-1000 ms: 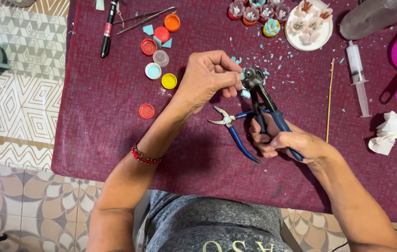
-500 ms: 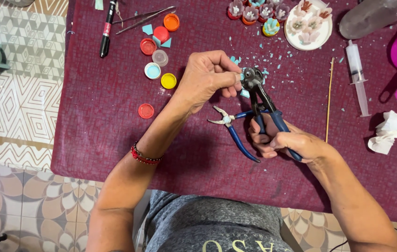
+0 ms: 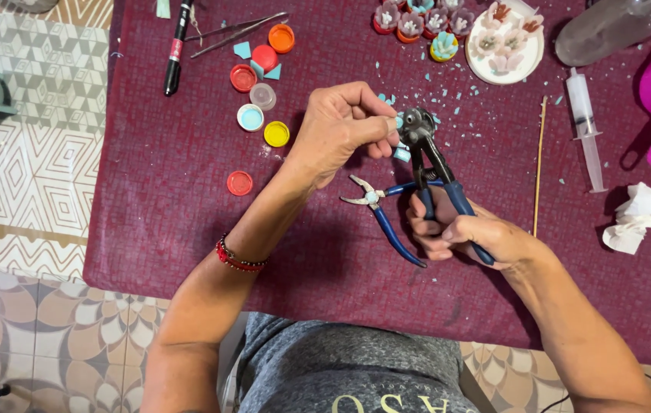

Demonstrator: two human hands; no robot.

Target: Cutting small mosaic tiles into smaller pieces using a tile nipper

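Right hand (image 3: 467, 233) clenched on the blue handles of black nippers (image 3: 426, 149), head raised at twelve o'clock. Left hand (image 3: 337, 130) in a pinching grip on a small pale-blue piece (image 3: 400, 122) fed into the jaws, seemingly for trimming. Second blue-handled pliers (image 3: 379, 206) resting on the maroon table (image 3: 165, 206) at nine o'clock of the right hand, bottle caps (image 3: 263, 95) farther left.

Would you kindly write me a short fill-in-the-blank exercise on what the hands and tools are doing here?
1. The right hand grips the nippers by their ____ handles.
2. The left hand holds a small piece at the nippers' ____.
3. The small pliers lie on the ____ cloth.
4. A red beaded bracelet circles the ____ wrist.

Missing words: blue; head; maroon; left
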